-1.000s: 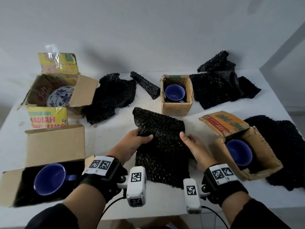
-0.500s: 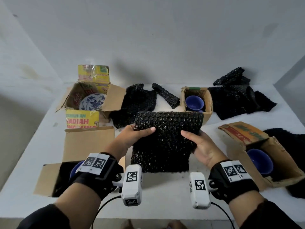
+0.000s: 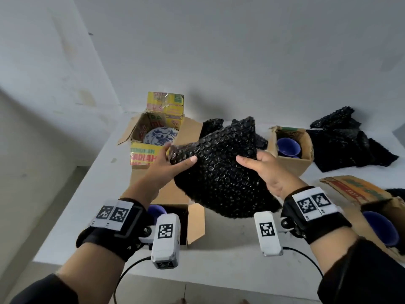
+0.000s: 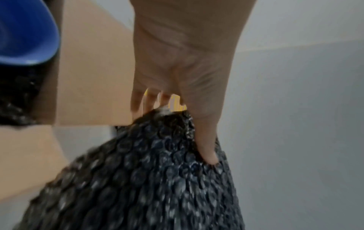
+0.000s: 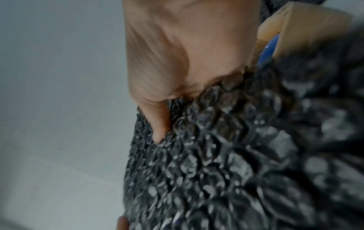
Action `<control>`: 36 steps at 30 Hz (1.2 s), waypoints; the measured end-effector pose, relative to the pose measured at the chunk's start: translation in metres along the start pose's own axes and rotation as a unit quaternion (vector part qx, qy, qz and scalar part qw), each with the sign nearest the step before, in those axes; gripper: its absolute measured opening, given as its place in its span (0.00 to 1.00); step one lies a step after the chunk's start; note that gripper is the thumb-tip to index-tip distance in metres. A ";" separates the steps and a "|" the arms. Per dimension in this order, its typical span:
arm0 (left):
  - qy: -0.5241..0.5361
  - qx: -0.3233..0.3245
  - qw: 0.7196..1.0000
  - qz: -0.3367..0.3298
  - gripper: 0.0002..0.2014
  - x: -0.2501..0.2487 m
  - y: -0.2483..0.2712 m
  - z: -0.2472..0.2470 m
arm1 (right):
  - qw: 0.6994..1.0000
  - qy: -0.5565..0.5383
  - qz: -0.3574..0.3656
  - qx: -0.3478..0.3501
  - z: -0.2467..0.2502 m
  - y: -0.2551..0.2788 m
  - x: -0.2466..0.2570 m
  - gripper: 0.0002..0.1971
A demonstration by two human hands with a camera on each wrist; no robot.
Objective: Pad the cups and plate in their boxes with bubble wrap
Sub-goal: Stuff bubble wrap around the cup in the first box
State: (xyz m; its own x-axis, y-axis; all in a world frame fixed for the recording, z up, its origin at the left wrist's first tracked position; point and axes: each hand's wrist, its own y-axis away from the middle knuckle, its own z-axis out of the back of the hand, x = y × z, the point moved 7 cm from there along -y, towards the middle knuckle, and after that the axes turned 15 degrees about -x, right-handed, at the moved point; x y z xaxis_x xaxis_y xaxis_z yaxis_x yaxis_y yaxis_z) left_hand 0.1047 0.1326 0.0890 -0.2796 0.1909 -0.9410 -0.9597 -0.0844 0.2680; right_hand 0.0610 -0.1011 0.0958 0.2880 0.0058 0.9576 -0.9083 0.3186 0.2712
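Observation:
Both hands hold a black bubble wrap sheet (image 3: 221, 167) up in the air above the white table (image 3: 94, 194). My left hand (image 3: 173, 163) pinches its left edge, thumb on top (image 4: 206, 149). My right hand (image 3: 258, 165) grips its right edge, thumb pressed into the bubbles (image 5: 159, 129). Behind the sheet, a blue-and-white plate (image 3: 160, 137) lies in an open yellow-printed box (image 3: 142, 154). A blue cup (image 3: 287, 145) sits in a small box (image 3: 304, 159) at the back. Another blue cup (image 3: 156, 210) shows in the near box under my left wrist, and a third (image 3: 379, 224) in the box at right.
More black bubble wrap (image 3: 341, 145) is heaped at the back right, and another piece (image 3: 210, 126) lies behind the held sheet. A grey wall rises behind the table. The table's front edge (image 3: 197, 279) runs just beneath my wrists.
The sheet has been lifted off the table and carried up and leftward, now bunched and tilted toward the plate box. Both hands kept their hold on its edges.

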 end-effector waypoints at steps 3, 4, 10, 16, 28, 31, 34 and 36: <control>0.004 0.018 0.999 -0.051 0.59 -0.010 0.003 0.031 | 0.994 0.070 -0.020 0.082 -0.029 0.011 0.014 0.03; 0.009 0.045 0.997 -0.064 0.61 -0.013 0.006 0.038 | 0.990 0.100 -0.021 0.097 -0.040 0.011 0.016 0.06; -0.025 0.210 0.977 -0.032 0.51 -0.008 0.038 0.064 | 0.959 0.203 -0.019 0.196 -0.126 0.023 0.017 0.29; -0.062 0.096 0.990 0.080 0.15 0.038 0.029 0.106 | 0.925 0.301 0.069 0.222 -0.179 0.019 0.007 0.40; 0.175 0.008 0.958 0.227 0.12 0.109 0.020 0.127 | 0.952 0.276 0.051 0.119 -0.160 0.007 -0.053 0.30; 0.126 -0.014 0.966 0.227 0.12 0.118 0.008 0.137 | 0.934 0.342 0.073 0.078 -0.153 0.003 -0.056 0.29; -0.012 -0.041 0.984 0.171 0.11 0.120 -0.006 0.150 | 0.902 0.414 0.102 0.075 -0.151 0.003 -0.058 0.25; -0.080 -0.052 0.985 0.145 0.10 0.122 -0.010 0.154 | 0.885 0.445 0.121 0.064 -0.149 0.003 -0.057 0.24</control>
State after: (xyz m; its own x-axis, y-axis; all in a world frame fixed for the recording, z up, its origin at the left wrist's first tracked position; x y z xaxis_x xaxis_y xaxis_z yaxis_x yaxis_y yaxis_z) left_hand 0.0753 0.3078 0.0034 -0.5500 0.2941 -0.7817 -0.8333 -0.2564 0.4898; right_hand 0.0868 0.0404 0.0277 0.1527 0.8214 0.5495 -0.9867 0.0956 0.1312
